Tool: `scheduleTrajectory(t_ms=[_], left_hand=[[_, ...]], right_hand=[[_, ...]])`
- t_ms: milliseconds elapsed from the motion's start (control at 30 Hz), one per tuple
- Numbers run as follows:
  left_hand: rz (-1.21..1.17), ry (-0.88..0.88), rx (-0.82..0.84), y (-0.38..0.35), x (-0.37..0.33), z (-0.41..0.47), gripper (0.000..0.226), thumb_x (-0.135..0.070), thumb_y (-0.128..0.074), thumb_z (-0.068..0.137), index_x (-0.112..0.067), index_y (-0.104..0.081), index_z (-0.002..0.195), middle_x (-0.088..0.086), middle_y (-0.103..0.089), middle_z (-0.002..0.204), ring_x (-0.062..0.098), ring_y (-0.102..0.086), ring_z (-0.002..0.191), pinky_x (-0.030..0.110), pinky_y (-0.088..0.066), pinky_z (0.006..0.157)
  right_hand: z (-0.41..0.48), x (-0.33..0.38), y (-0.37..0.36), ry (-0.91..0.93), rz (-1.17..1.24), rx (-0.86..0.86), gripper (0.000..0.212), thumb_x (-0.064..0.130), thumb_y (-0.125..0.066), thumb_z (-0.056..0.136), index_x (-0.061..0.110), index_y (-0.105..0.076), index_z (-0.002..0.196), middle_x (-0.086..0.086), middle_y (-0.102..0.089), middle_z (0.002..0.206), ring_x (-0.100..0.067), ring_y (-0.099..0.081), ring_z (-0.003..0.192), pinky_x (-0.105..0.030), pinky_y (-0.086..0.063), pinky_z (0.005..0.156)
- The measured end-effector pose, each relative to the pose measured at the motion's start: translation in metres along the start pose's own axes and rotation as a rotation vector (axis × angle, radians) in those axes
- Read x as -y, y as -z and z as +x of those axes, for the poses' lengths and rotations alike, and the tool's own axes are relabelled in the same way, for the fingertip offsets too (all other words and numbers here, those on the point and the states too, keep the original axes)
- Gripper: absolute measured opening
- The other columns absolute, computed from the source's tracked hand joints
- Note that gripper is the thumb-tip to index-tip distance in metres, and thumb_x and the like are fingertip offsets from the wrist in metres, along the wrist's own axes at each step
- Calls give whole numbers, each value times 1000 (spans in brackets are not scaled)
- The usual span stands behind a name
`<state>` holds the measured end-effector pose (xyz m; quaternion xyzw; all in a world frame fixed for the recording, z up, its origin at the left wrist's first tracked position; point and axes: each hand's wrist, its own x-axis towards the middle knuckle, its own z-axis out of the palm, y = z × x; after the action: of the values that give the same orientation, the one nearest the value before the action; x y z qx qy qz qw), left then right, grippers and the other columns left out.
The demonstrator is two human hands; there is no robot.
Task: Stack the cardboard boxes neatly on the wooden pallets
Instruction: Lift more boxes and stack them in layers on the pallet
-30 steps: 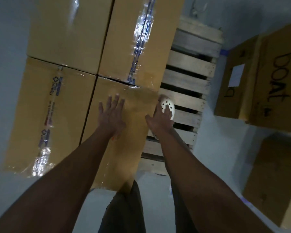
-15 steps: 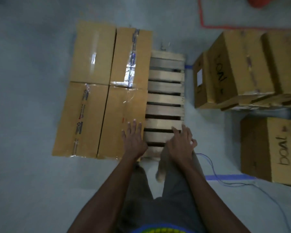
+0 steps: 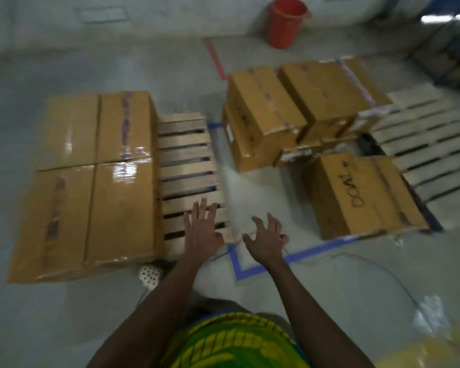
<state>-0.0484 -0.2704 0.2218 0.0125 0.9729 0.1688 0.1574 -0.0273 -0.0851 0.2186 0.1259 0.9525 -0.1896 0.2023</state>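
**Both hands empty at the pallet's near end**

Your left hand [image 3: 201,232] is spread flat, fingers straight, over the near slats of the wooden pallet [image 3: 189,166]. Your right hand [image 3: 267,240] hovers just beside it above the grey floor [image 3: 64,314], fingers splayed and slightly bent. Neither holds anything. 4 brown cardboard boxes [image 3: 117,208], glossy with clear tape, form a 2-by-2 block on the pallet's left part. More taped boxes [image 3: 263,107] are piled at right, beside a second slatted pallet [image 3: 422,144]. A red bucket [image 3: 286,22] stands far back.
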Motion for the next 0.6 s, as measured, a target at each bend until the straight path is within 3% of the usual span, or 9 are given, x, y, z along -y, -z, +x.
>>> scheduleTrajectory(t_ms=[133, 267, 600], left_hand=[[4, -136, 47, -43, -124, -35, 92, -30, -66, 84, -25, -16, 161, 8, -1, 169, 32, -5, 155, 54, -13, 122], [129, -401, 83, -66, -211, -65, 91, -29, -67, 83, -26, -19, 160, 6, 1, 170, 30, -4, 156, 55, -15, 123], [192, -536, 238, -123, -342, -37, 87, -38, -70, 87, -28, -24, 159, 8, -6, 169, 30, -11, 154, 52, -20, 121]], right_hand=[[-45, -117, 31, -158, 110, -82, 60, 50, -61, 92, 34, -44, 147, -7, -18, 163, -28, -9, 151, -56, -24, 114], [-69, -196, 63, -419, 348, -120, 52, 49, -61, 93, 32, -49, 142, -7, -23, 161, -29, -9, 150, -59, -19, 115], [-81, -317, 103, -534, 480, -165, 50, 49, -63, 93, 33, -52, 139, -8, -25, 160, -27, -11, 151, -54, -22, 114]])
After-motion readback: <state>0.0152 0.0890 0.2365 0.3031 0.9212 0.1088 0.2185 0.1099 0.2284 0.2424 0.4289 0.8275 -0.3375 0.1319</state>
